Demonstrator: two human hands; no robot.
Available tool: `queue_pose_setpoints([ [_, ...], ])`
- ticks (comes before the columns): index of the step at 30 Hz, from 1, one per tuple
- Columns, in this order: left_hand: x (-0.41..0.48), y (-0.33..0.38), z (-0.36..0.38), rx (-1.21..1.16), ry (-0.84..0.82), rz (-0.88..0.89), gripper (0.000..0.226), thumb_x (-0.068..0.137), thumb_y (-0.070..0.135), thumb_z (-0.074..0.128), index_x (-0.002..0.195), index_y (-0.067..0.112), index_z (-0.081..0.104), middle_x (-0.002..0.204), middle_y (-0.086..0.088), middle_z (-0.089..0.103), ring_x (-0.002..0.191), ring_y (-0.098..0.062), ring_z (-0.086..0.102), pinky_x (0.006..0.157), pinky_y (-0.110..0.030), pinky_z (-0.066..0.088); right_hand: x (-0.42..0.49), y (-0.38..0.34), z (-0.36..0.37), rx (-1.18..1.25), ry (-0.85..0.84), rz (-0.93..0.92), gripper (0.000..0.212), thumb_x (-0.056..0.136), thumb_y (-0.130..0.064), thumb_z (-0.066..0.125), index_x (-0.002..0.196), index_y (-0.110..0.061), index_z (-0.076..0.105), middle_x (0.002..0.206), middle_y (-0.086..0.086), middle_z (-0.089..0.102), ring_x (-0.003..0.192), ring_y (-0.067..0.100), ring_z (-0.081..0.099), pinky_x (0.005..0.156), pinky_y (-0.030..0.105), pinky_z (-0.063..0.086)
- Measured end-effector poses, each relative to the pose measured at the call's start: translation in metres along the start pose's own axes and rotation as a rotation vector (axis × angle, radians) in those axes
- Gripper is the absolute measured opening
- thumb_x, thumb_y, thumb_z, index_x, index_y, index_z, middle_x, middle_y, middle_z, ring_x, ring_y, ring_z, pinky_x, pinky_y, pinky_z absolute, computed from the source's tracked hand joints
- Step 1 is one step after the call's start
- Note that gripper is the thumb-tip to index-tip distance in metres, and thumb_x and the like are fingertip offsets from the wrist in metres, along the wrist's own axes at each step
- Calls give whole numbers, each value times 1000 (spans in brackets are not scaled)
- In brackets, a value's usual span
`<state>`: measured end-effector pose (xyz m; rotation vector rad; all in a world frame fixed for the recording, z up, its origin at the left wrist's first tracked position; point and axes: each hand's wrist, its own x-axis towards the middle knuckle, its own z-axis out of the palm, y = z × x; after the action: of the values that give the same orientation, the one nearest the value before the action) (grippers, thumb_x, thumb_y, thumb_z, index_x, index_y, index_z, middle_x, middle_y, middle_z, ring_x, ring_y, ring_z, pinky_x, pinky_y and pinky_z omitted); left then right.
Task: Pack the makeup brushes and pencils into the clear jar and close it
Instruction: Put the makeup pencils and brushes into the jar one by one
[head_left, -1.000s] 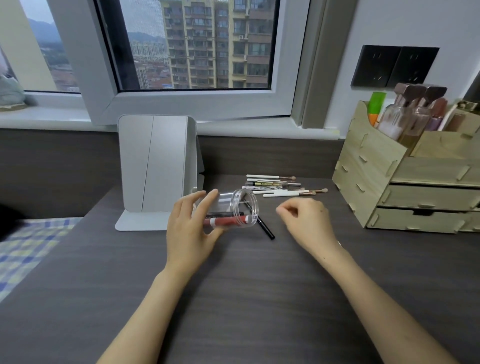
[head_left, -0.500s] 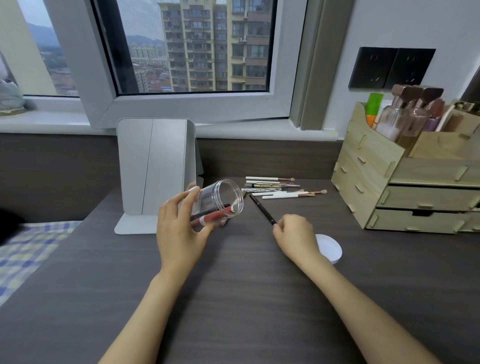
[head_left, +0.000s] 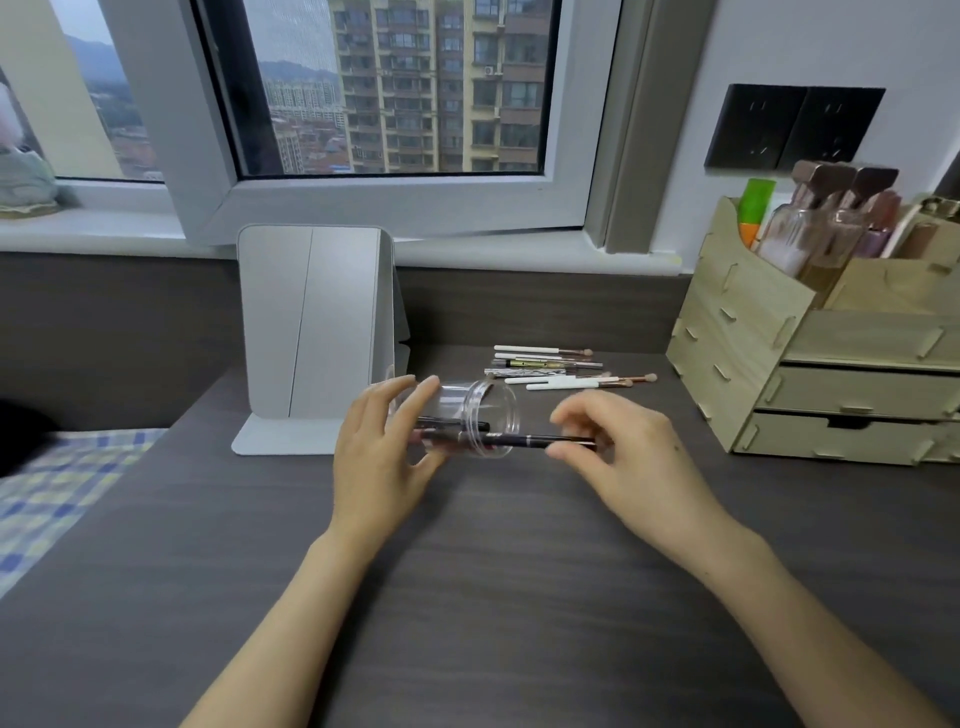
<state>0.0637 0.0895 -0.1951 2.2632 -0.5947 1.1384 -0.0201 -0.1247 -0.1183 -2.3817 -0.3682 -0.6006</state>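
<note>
My left hand grips the clear jar, held on its side above the dark desk with its open mouth pointing right. Dark pencils lie inside it. My right hand pinches the right end of a black pencil, which lies level with its left part inside the jar's mouth. Several white-handled makeup brushes and pencils lie in a row on the desk just behind the jar. The jar's white lid is hidden behind my right hand.
A folded grey mirror stand rises just left of the jar. A wooden drawer organiser with bottles fills the right side. The windowsill runs along the back. A checked cloth lies past the desk's left edge.
My right hand lifted the black pencil off the desk and slid its tip into the jar's mouth. My left hand turned the jar level. The white lid is now covered by my right hand.
</note>
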Motion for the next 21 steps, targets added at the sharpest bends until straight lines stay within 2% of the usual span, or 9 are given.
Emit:
queue_pose_setpoints([
  [4, -1, 1, 0, -23, -22, -11, 68, 66, 24, 75, 127, 21, 46, 118, -13, 59, 107, -23, 48, 88, -30, 40, 11, -15, 21, 201, 138, 26, 21, 72, -12, 77, 73, -6, 57, 68, 7, 62, 66, 20, 49, 59, 24, 41],
  [6, -2, 1, 0, -49, 0, -81, 70, 64, 21, 79, 127, 20, 48, 119, -11, 58, 107, -22, 48, 89, -26, 38, 12, -19, 33, 205, 238, -72, 16, 75, -14, 74, 74, -4, 61, 69, 8, 64, 65, 19, 52, 61, 26, 45],
  [8, -2, 0, 0, -81, 42, -140, 72, 62, 19, 83, 126, 18, 50, 119, -10, 58, 107, -21, 48, 90, -20, 35, 11, -20, 47, 138, 302, -232, 12, 82, -13, 65, 78, -1, 65, 73, 9, 66, 69, 15, 55, 67, 26, 47],
  [11, 0, 0, -1, -87, 71, -159, 76, 59, 18, 86, 125, 20, 48, 118, -11, 59, 106, -21, 49, 90, -16, 31, 16, -21, 61, 85, 289, -344, 19, 88, -8, 53, 95, 3, 67, 84, 16, 66, 79, 22, 59, 76, 26, 48],
  [14, 1, -1, -4, -80, 81, -152, 76, 59, 22, 85, 125, 21, 47, 118, -12, 59, 107, -21, 48, 91, -15, 31, 25, -20, 65, 73, 323, -321, 24, 90, -8, 47, 104, -2, 66, 92, 16, 65, 86, 28, 58, 82, 28, 45],
  [16, 2, -2, -6, -82, 112, -172, 73, 60, 25, 82, 125, 20, 48, 118, -11, 59, 106, -21, 48, 92, -11, 28, 35, -9, 68, 138, 416, -216, 25, 90, -5, 44, 101, -4, 66, 92, 12, 67, 88, 24, 57, 83, 25, 43],
  [18, 3, -5, -5, -76, 132, -202, 74, 58, 18, 82, 125, 18, 50, 117, -11, 58, 105, -21, 47, 91, -12, 28, 53, 13, 79, 55, 469, -71, 28, 84, 3, 44, 100, -3, 66, 91, 10, 70, 88, 24, 58, 81, 24, 43],
  [19, 4, -7, -4, -70, 137, -211, 76, 57, 14, 83, 125, 18, 50, 117, -11, 58, 105, -20, 47, 91, -15, 29, 63, 25, 88, -79, 417, -25, 34, 78, 6, 44, 101, -4, 66, 94, 10, 71, 88, 29, 59, 81, 29, 45],
  [21, 4, -9, -3, -62, 136, -214, 78, 56, 12, 84, 125, 18, 50, 117, -11, 58, 105, -20, 47, 91, -16, 30, 82, 48, 109, -396, 143, 10, 46, 71, 6, 44, 113, -6, 61, 111, 11, 67, 100, 37, 57, 87, 38, 44],
])
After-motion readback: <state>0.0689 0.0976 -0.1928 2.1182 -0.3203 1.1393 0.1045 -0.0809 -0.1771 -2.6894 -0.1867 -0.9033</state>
